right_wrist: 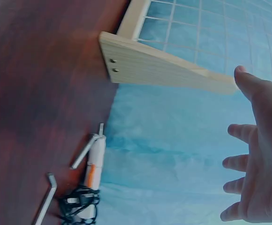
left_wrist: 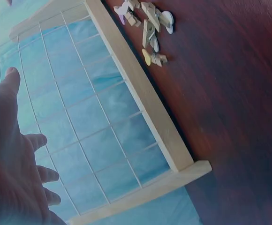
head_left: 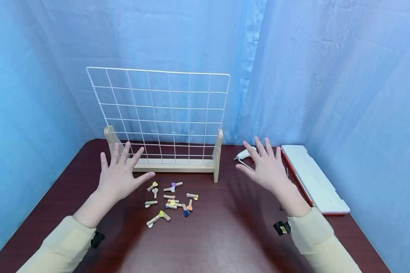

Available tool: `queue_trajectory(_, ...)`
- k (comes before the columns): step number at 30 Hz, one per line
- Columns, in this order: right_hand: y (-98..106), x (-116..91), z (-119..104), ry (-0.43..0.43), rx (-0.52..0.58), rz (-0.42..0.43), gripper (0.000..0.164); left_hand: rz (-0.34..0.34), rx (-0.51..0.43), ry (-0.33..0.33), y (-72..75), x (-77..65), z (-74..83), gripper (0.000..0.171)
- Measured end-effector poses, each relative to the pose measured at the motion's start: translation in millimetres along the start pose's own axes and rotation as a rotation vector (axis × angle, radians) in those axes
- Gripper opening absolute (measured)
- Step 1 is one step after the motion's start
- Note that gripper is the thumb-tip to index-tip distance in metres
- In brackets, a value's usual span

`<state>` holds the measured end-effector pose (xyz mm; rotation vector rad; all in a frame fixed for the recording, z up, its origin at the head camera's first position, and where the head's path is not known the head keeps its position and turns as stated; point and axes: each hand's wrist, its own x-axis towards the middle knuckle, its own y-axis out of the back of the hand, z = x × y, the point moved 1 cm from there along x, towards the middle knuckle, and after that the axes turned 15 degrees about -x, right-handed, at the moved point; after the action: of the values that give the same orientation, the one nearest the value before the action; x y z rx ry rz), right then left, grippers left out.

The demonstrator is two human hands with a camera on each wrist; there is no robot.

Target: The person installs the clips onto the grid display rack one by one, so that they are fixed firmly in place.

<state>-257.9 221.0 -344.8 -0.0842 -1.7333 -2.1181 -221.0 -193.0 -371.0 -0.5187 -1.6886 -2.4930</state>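
Observation:
Both hands hover over the dark table with fingers spread, holding nothing. My left hand [head_left: 117,180] is in front of the left end of a white wire grid [head_left: 164,108], which stands in a wooden base [head_left: 174,167]. Right of and below that hand lie several small wooden clothespins [head_left: 172,203] with yellow, white, purple, orange and blue heart shapes. My right hand [head_left: 268,170] is to the right of the base's right upright [right_wrist: 150,58]. Behind its fingers, partly hidden in the head view, lies a white tool [right_wrist: 96,157] with a metal tip and orange band.
Beside the white tool are a bundled black cord [right_wrist: 79,204] and a bent metal rod [right_wrist: 46,199]. A long white case [head_left: 316,178] with a red edge lies along the table's right side. Blue curtains [head_left: 294,68] hang behind and at both sides.

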Motion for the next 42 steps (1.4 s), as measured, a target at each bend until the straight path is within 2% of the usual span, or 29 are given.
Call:
queue_trajectory(6, 17, 21, -3, 0.024, 0.032, 0.047, 0.079, -0.01, 0.005, -0.042, 9.7, -1.1, -4.6, 0.091)
queue_trajectory(12, 24, 46, -12, 0.063, 0.147, 0.107, 0.077, -0.044, -0.009, -0.112, 7.9, -6.9, -12.7, 0.095)
queue_trajectory(15, 23, 58, -18, 0.082, 0.217, 0.12, 0.077, -0.074, -0.038, -0.171, 1.7, -9.2, -16.5, 0.096)
queue_trajectory(20, 13, 72, -25, 0.072, 0.365, 0.077, 0.078, -0.172, -0.112, -0.272, -16.4, -14.4, -20.3, 0.095)
queue_trajectory(27, -16, 82, -31, 0.071, 0.618, 0.046, 0.079, -0.301, -0.214, -0.29, -50.4, -23.9, -28.8, 0.081)
queue_trajectory(31, -34, 83, -35, 0.067, 0.804, 0.041, 0.072, -0.359, -0.26, -0.279, -64.5, -19.2, -33.1, 0.07)
queue_trajectory(34, -42, 82, -37, 0.047, 0.863, 0.062, 0.065, -0.387, -0.291, -0.276, -71.5, -10.8, -32.8, 0.063)
queue_trajectory(42, -58, 86, -39, 0.042, 0.974, 0.15, 0.063, -0.349, -0.305, -0.281, -84.9, 13.0, -29.8, 0.047)
